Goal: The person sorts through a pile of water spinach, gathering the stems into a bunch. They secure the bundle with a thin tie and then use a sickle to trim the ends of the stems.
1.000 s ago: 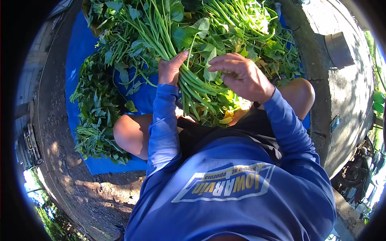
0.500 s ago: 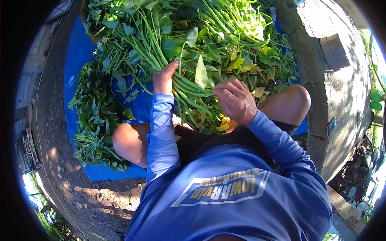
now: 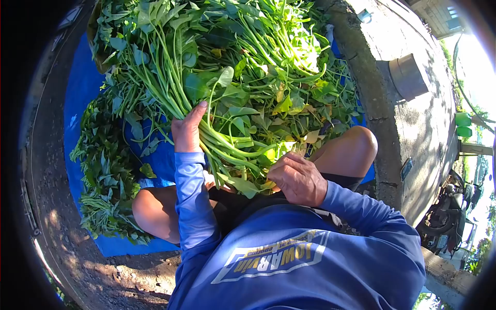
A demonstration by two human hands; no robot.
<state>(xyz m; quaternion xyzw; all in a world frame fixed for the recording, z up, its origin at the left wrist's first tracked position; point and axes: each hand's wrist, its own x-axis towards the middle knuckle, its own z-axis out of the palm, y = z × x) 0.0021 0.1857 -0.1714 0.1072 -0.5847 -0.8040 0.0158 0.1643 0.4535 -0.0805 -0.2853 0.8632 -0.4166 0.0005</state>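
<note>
My left hand (image 3: 187, 129) is closed around a thick bunch of long green leafy stems (image 3: 178, 98), with the thumb over the top. The leaves fan out away from me, and the bare stem ends (image 3: 232, 150) point toward my lap. My right hand (image 3: 298, 178) is just right of those ends, its fingers curled and pinched together; whatever may be between them is hidden. Below the stem ends hangs a broad pale-green leaf (image 3: 243, 186). Beyond both hands lies a large heap of loose greens (image 3: 274, 98), with some yellowed leaves in it.
A blue tarp (image 3: 77, 103) is spread under the greens. More leafy bunches (image 3: 106, 170) line its left side. Along the right runs a concrete ledge (image 3: 377, 103) with a grey cylindrical piece (image 3: 409, 76) on it. My bent knees flank the work area.
My right hand has moved down toward my lap. The broad pale leaf that stood upright between the hands is gone from there, and one now hangs below the stem ends. The view has shifted slightly.
</note>
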